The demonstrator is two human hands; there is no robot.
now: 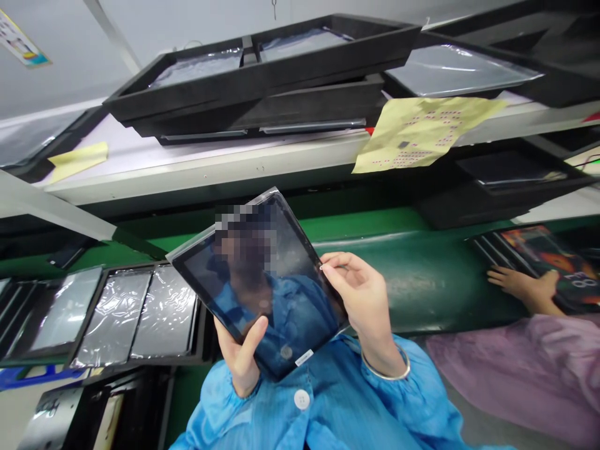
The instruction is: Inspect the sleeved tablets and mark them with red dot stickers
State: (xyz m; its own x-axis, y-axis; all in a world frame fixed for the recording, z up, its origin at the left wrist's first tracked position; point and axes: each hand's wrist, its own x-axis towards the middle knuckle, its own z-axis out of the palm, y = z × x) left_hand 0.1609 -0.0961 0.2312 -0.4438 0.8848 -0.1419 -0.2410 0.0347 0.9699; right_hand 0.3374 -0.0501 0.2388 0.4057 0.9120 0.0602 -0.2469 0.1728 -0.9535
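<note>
- Black tablet panel [262, 284] in a clear film [201, 247], held up at centre of frame, tilted toward the wearer; its glossy face reflects the blue smock, and a blurred patch covers the upper part.
- Left hand [239, 359]: curled closed around the lower left edge, thumb on the front face, fingers behind, bearing the panel's weight from below.
- Right hand [363, 300]: partly closed, thumb and fingertips [325, 265] pinching the right edge near the top corner; unclear whether they grip film, panel or both.
- Edge-only grip seems to leave most of the face uncovered and turned to the wearer.
- Small white label [304, 357] near the panel's bottom edge.
- Green conveyor belt [412, 281] runs across mid-frame behind the hands.
- Lower left: black trays [82, 315] of film-wrapped panels [164, 309], side by side, apparently set out in rows for access.
- Top: black foam trays [257, 78] on a white shelf [201, 169]; yellow sheet with pink dots [422, 131] hangs over its edge.
- Right edge: co-worker's hand [520, 284] rests on a tablet with a colourful screen [546, 262]; lavender garment [515, 369] below.
- Wearer's blue smock [300, 400] with white button [302, 400]; silver bangle [385, 369] on right wrist.
</note>
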